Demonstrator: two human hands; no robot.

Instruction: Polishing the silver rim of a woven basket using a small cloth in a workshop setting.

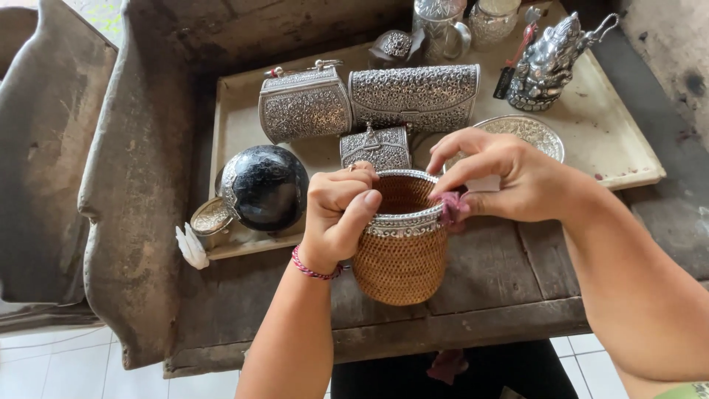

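**Both hands on a woven cup with a silver rim**

At the far left, a worn wooden slab (133,185) leans beside the tabletop (502,281). On the tabletop lies a shallow tray (229,133); at its left end sit a white scrap (192,247), a small silver lid (210,218) and a dark ball (267,186) banded in silver. Behind stand two embossed silver purses (304,106) (415,96), with a smaller silver box (375,146) in front of them.

The left hand (336,214), a red bracelet (314,270) at its wrist, has its grip clamped on the cup (399,255), thumb pressed on the silver rim (405,222). The cup is held upright over the front edge of the tabletop, between the two hands, just before the tray.

The right hand (509,181) has its grip pinched shut on a reddish cloth (450,207), pressed against the rim's right side. Behind it lies a silver dish (528,131); further back stand a silver mug (442,29), a jar (493,21) and a silver statuette (550,63).
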